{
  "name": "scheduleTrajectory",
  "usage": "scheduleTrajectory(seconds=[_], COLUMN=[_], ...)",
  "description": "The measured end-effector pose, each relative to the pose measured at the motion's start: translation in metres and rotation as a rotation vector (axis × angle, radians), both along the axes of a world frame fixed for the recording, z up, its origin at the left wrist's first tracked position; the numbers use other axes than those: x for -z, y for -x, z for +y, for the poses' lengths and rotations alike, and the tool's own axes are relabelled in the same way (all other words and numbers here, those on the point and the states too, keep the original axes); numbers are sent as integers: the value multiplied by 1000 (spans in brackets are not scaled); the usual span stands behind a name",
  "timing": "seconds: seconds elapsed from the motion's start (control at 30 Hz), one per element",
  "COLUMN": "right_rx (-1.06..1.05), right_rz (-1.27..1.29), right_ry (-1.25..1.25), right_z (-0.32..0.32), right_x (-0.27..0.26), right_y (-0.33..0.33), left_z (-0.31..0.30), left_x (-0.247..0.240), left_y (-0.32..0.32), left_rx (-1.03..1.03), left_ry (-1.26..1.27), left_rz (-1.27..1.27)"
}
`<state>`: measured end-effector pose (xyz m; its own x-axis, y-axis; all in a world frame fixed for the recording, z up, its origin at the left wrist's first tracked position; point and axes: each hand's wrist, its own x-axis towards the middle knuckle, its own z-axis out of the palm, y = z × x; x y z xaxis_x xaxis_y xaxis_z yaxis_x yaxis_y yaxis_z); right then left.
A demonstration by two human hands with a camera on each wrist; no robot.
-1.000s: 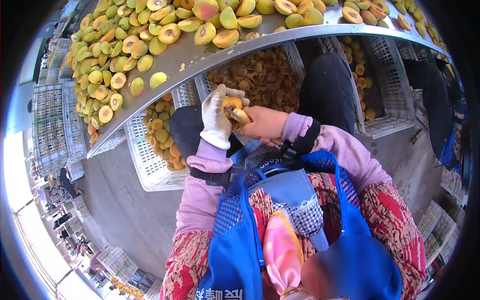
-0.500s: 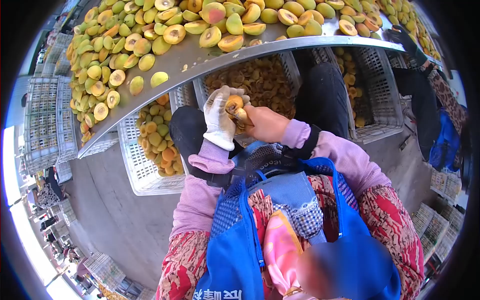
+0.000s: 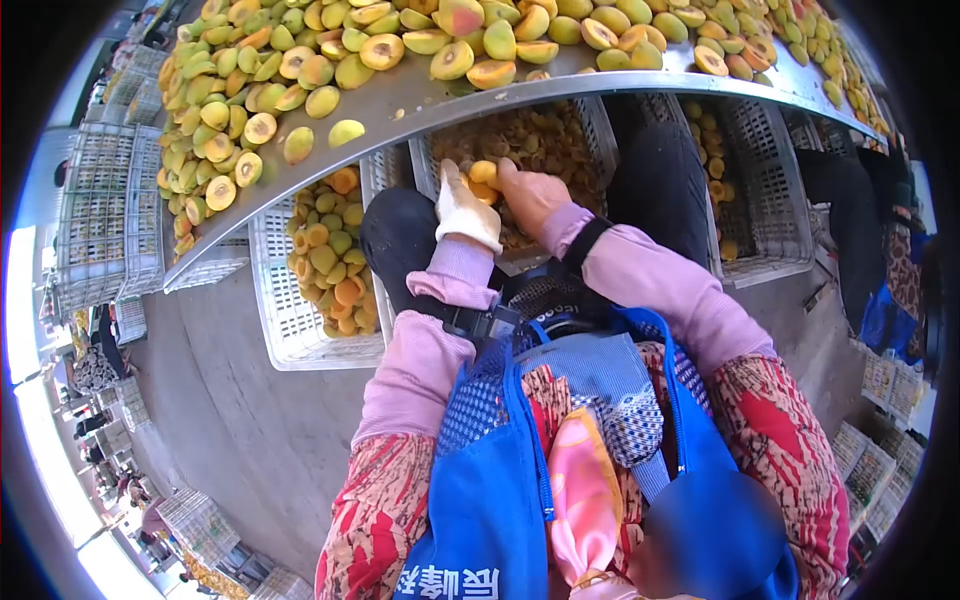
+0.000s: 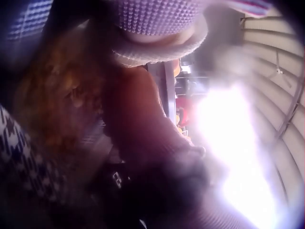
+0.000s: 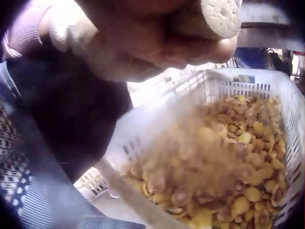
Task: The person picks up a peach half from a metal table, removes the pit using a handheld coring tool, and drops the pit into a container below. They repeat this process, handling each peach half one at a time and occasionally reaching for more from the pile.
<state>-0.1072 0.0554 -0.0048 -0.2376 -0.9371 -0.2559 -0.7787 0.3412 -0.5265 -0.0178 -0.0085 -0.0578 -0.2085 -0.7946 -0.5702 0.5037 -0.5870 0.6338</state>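
Above the crate between the knees, the gloved left hand holds a peeled-looking orange fruit. The bare right hand is close against the fruit's right side. In the right wrist view, the right hand has its fingers curled round a thick pale handle; the tool's other end is hidden. The left wrist view is dark and blurred, showing a white glove cuff and part of a bare hand. Below the hands, the crate holds many yellow-brown pieces.
A metal table with a raised rim carries many halved green-yellow fruits. A white crate of fruit halves stands left of the knees, another crate to the right. Stacked crates stand at far left.
Both hands have moved forward over the crate between the knees, the right forearm stretched further out. The fruit has moved with them, and the tool tip seen earlier is hidden in the head view.
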Motion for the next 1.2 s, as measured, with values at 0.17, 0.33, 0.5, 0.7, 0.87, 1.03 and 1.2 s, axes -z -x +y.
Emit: scheduleTrajectory(seconds=[0.17,0.33,0.5,0.7,0.87,1.03,1.2], right_rx=[164,-556,-63,-141,-2,6,-46], right_rz=[-264,71,-249,-344,-680,-1014,-687], right_ry=[231,-235,-196,-180,171,30,207], right_z=[16,33,14,10,6,13,19], right_x=[49,136,73,42,28,-35,-29], right_y=[11,22,7,5,7,-5,-19], left_z=[-1,-66,-132,-186,-136,-42,6], left_x=[-88,-104,-101,-107,-122,-108,-81], left_y=[-42,-139,-145,-69,-69,-54,-25], left_rx=[-53,-271,19,886,194,211,59], left_ry=[144,783,960,786,447,214,283], left_rz=[184,-987,-1773,-1893,-203,92,-118])
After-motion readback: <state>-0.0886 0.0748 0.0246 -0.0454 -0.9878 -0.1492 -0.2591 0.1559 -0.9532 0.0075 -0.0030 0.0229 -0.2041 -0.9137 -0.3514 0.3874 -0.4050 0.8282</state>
